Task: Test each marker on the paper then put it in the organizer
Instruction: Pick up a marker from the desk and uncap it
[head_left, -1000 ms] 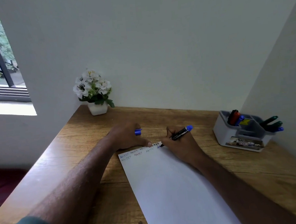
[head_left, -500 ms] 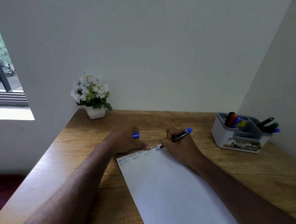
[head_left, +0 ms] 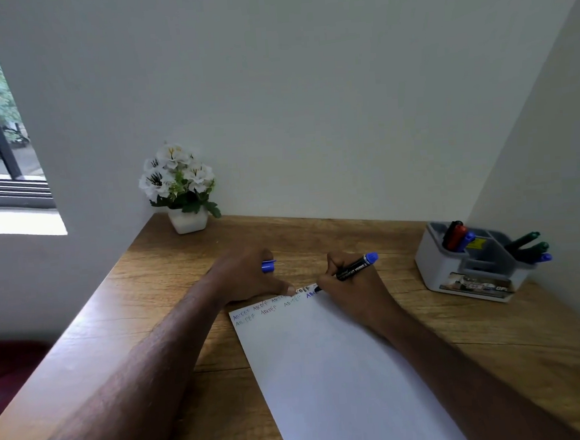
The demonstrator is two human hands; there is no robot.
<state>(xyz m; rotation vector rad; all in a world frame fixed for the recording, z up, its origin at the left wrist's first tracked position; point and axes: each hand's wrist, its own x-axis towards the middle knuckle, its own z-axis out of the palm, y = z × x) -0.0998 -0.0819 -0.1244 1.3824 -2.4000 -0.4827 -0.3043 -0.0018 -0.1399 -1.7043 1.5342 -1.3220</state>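
A white sheet of paper (head_left: 326, 372) lies on the wooden desk (head_left: 169, 276), with two rows of small handwritten letters along its far edge. My right hand (head_left: 352, 291) grips a black marker with a blue end (head_left: 355, 267), its tip touching the paper at fresh blue letters. My left hand (head_left: 251, 277) presses the paper's far left corner and holds the marker's blue cap (head_left: 268, 266). A grey-white organizer (head_left: 471, 276) stands at the desk's right, with red, blue and green markers in its compartments.
A white pot of white flowers (head_left: 183, 193) stands in the desk's far left corner. White walls close the desk at the back and right. The desk's left edge drops off toward a window.
The marker tip has written a few more blue letters in the second row. The view shifted slightly; both hands stay in place.
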